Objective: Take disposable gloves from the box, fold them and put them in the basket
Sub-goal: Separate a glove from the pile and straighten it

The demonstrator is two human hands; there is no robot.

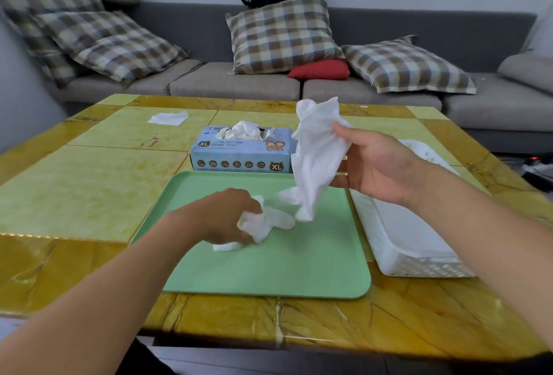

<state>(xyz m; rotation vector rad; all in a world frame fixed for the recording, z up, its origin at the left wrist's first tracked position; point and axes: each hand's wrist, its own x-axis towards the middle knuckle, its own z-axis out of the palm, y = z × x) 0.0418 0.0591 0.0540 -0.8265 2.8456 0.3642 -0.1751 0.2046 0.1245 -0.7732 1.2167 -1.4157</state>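
1. Tray (pixel 299 270) sits on table (pixel 74 189), nearest the person.
2. Glove box (pixel 242 150) just behind tray.
3. Basket (pixel 419 264) just right of tray.
4. Loose sheet (pixel 168 118) on table, far left, behind box.
5. Sofa (pixel 239 81) behind table.

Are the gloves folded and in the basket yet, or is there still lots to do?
Not yet. Done: two gloves are out of the box. In hand: the right hand holds one white glove up, unfolded, and the left hand grips a crumpled glove on the green tray. Left: folding both and putting them into the white basket, where no glove shows. More gloves poke out of the box.
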